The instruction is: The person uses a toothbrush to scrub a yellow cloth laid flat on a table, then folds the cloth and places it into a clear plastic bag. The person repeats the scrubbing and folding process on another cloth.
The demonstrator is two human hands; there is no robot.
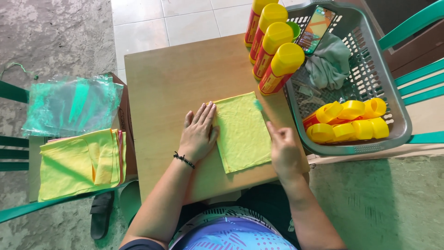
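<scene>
The left hand [199,134] lies flat, fingers together, on the yellow cloth [243,132] near the small table's [162,78] right edge, while the right hand [283,150] seemingly pinches its border, so a tug could skew the cloth toward the upright bottles [273,46].

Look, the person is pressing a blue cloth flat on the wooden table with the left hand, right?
Not quite. The cloth is yellow, not blue. The head view shows the left hand lying flat on its edge on the wooden table, while the right hand rests at its other side.
</scene>
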